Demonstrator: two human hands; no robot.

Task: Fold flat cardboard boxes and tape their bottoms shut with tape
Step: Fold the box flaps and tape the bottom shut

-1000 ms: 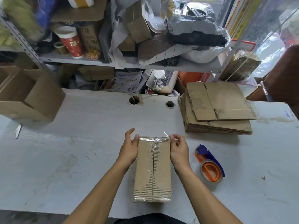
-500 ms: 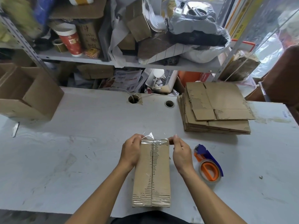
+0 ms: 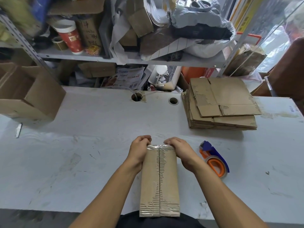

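Pressing down of tape end over far edge of narrow brown cardboard box [image 3: 159, 180], bottom side up, lying lengthwise on white worn table [image 3: 82, 145]. Clear tape strip [image 3: 159, 170] along centre seam, wrinkled at far edge just under fingertips. Left hand [image 3: 139, 149] on left far corner, right hand [image 3: 178, 149] on right far corner, fingers of both curled over edge and pressed together, tips bent down onto far face and almost meeting above seam; whether anything pinched between tips, cannot tell, tips hidden behind edge.

To do step well, as judgement: rub from seam outward with fingertips, keep palms firm on side walls so box not sliding, smooth wrinkles near fingers, push tape tail flat on far wall so flaps not opening again. Risk: wrinkled tape holding weakly.

Orange and blue tape dispenser [image 3: 214, 159] just right of right wrist, resting on table, not touched. Stack of flat brown cardboard sheets [image 3: 222, 104] well beyond right fingers. Open brown cardboard box [image 3: 29, 94] far to left of left fingers.

Compared with one second ago: then fingers straighter, on sides of far corners, tape tail sticking up free. Half second ago, tail pinched and pulled up. Now tail folded down, hands closer together over edge. Dispenser and stack unchanged.
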